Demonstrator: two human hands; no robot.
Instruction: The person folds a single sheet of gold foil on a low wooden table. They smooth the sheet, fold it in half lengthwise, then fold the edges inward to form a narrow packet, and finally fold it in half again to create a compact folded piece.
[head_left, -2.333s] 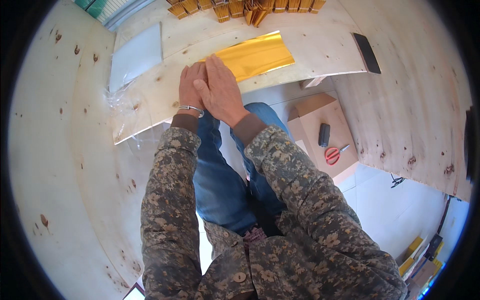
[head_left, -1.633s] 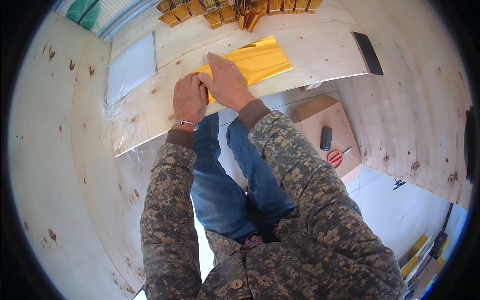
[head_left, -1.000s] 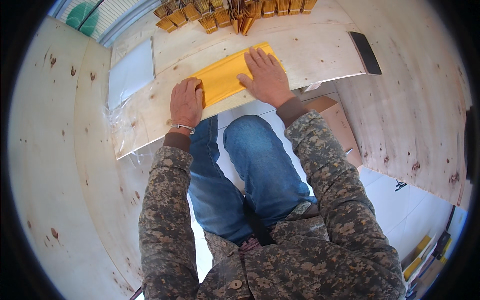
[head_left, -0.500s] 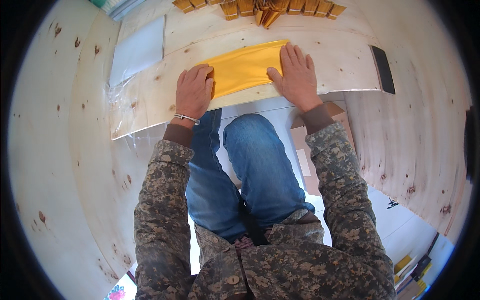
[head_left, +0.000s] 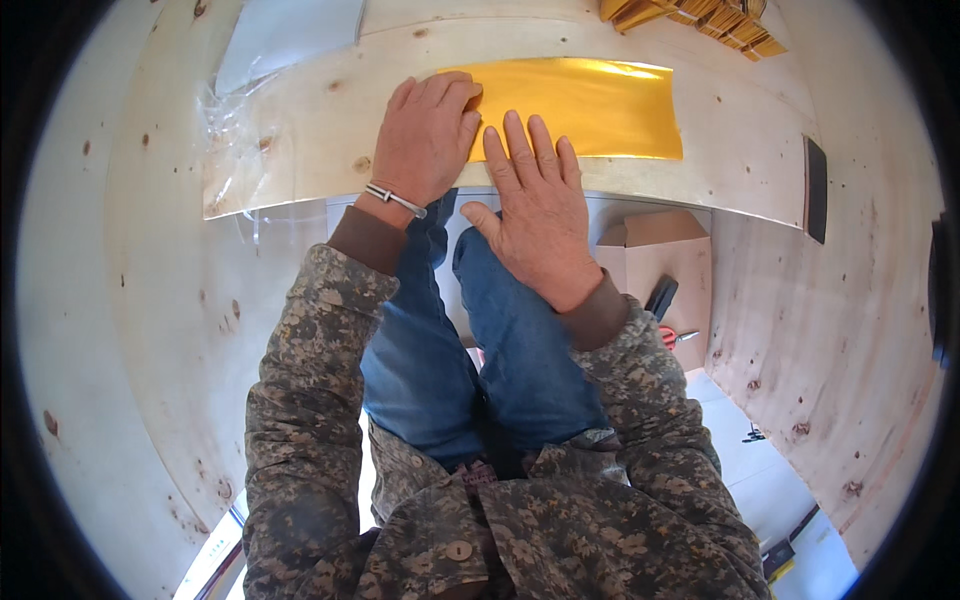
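A shiny golden-yellow sheet (head_left: 590, 110), long and rectangular, lies flat across the wooden worktop. My left hand (head_left: 425, 135) rests at its left end, the fingers bent together over that edge with the thumb close by; the fingertips are partly hidden. My right hand (head_left: 540, 200) is spread with fingers apart and holds nothing. Its fingertips lie over the sheet's near edge, left of the middle, while the palm is in front of the worktop edge. Whether the fingertips press on the sheet I cannot tell.
Bundles of golden-brown strips (head_left: 700, 22) sit at the far right. White sheets (head_left: 290, 40) and clear plastic film (head_left: 235, 130) lie at left. A black strip (head_left: 815, 190) is on the worktop's right end. Below stands a cardboard box (head_left: 655, 250) with red-handled scissors (head_left: 678, 338).
My right hand has moved from the sheet's right end toward its left part and nearer to me. My left hand stays at the left end. The whole view has shifted.
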